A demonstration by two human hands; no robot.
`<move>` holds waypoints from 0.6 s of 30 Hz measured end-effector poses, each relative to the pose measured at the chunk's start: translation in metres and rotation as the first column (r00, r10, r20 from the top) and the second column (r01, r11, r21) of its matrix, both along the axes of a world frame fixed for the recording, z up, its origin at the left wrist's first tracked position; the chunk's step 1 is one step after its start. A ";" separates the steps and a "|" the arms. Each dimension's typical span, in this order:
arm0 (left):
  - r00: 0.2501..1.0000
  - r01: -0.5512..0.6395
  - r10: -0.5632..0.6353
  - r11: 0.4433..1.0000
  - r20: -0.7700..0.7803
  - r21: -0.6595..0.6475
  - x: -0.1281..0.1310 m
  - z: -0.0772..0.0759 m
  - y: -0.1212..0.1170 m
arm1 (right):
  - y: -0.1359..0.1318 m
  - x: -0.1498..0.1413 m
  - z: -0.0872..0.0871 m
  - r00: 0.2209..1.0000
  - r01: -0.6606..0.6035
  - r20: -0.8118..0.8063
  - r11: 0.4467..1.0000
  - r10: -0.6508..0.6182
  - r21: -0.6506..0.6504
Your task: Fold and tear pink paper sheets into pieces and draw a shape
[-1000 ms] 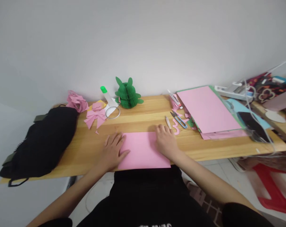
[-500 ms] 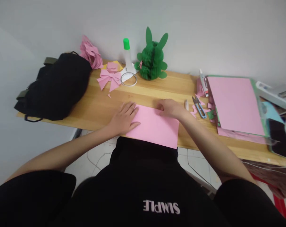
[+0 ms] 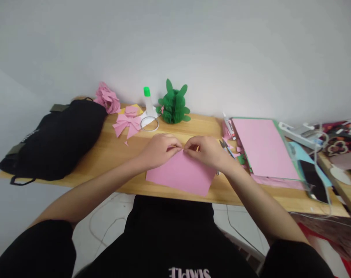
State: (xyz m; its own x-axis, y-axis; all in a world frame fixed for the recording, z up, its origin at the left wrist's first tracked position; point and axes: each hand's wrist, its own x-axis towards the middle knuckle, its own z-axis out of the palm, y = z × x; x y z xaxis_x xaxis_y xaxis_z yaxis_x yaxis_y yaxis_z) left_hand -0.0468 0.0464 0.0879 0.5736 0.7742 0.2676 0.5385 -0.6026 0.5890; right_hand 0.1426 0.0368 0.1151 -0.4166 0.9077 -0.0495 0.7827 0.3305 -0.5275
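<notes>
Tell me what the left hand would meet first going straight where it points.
The left hand would probably meet the right hand first, directly opposite at the far edge of the pink sheet; depth is unclear.

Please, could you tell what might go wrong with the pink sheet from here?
The pink sheet might crease or tear where the left hand and right hand pinch its far edge, fingertips close together. The right hand could also brush the snips, partly hidden near its wrist.
</notes>
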 end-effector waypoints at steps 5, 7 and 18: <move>0.996 0.092 -0.092 0.995 -0.003 0.029 0.008 0.032 0.010 | -0.006 0.008 0.027 1.000 -0.018 -0.001 0.995 0.018 0.101; 0.989 0.146 -0.144 0.988 -0.033 0.050 0.009 0.039 0.014 | -0.007 0.011 0.032 1.000 -0.019 -0.002 0.990 0.020 0.140; 0.941 0.131 -0.097 0.988 -0.324 0.082 -0.044 0.063 0.032 | -0.003 0.046 0.054 0.998 -0.019 -0.060 0.993 0.026 0.121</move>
State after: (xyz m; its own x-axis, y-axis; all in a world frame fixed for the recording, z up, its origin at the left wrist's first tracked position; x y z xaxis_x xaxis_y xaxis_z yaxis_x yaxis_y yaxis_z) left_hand -0.0910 0.0788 0.1513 0.7244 0.6770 0.1304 0.6117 -0.7184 0.3313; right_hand 0.1887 0.0340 0.1695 -0.4358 0.8960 0.0854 0.7417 0.4113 -0.5298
